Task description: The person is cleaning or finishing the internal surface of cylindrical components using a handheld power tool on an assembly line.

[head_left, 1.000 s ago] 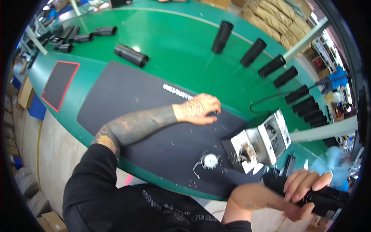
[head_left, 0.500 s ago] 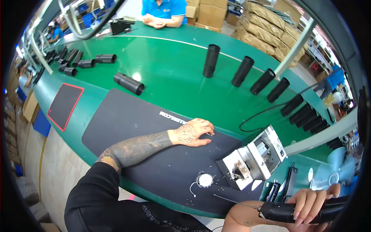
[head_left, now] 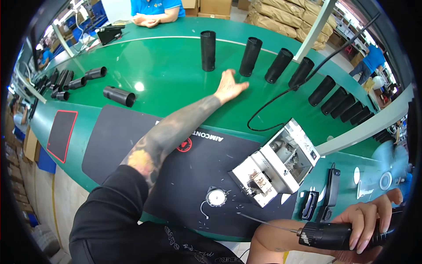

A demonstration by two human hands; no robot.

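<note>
My left hand (head_left: 230,88) is stretched out over the green table with its fingers apart and nothing in it. It is nearest to an upright black tube (head_left: 251,57), just short of touching it; another black tube (head_left: 208,50) stands to its left. At the lower right my right hand (head_left: 367,222) is wrapped around a black electric screwdriver (head_left: 325,235), whose long thin bit points left. Past that bit, on the dark mat (head_left: 176,193), lies a small round part (head_left: 216,197) with a white centre and a short white wire.
A silver screw feeder (head_left: 277,165) stands on the mat's right side, a black cable (head_left: 257,116) behind it. More upright tubes (head_left: 334,101) line the right; a tube (head_left: 119,96) and several others lie at left. A person in blue (head_left: 156,11) leans on the far edge.
My left hand has lifted off the mat and reached forward toward the standing tubes. My right hand still holds the screwdriver. The whole view has shifted a little.
</note>
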